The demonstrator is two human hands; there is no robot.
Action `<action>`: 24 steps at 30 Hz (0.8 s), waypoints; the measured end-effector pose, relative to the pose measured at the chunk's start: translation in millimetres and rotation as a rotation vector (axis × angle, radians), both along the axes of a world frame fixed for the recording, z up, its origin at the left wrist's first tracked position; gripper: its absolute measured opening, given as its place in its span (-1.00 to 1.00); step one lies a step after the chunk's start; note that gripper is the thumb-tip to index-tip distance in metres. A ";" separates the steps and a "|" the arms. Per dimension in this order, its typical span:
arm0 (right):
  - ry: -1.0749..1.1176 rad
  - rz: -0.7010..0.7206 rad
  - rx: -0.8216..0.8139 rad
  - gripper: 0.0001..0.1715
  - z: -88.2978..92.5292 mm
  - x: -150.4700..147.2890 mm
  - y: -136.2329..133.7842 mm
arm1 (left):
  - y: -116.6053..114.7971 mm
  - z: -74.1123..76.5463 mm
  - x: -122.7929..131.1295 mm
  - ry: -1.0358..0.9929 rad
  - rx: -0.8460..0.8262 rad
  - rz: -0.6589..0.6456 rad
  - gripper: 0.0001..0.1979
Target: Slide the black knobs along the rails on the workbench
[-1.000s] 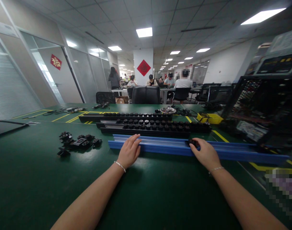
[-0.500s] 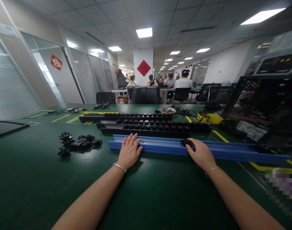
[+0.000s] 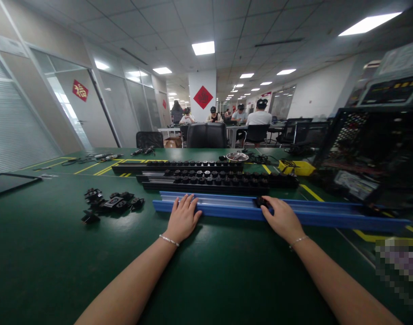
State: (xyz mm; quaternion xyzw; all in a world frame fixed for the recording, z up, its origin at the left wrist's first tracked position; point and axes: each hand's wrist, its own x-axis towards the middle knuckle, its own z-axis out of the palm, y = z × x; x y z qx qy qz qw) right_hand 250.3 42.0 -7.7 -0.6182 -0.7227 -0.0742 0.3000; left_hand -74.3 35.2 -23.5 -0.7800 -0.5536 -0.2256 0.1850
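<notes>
Right hand (image 3: 282, 220) pinching small black part (image 3: 259, 202), centre right
Left hand (image 3: 183, 219), fingers spread, on long blue channelled rail (image 3: 229, 211), mid-frame

A small black part (image 3: 260, 202) sits in a blue rail (image 3: 226, 211).

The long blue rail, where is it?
In the head view, the long blue grooved rail lies centre to right, nearer than the long black rails, by the left hand and right hand.
</notes>
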 end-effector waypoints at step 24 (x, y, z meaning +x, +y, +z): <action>-0.067 0.059 -0.027 -0.48 -0.2 -9.0 -2.5 | -0.2 9.1 4.4 -0.037 0.087 -0.029 -0.64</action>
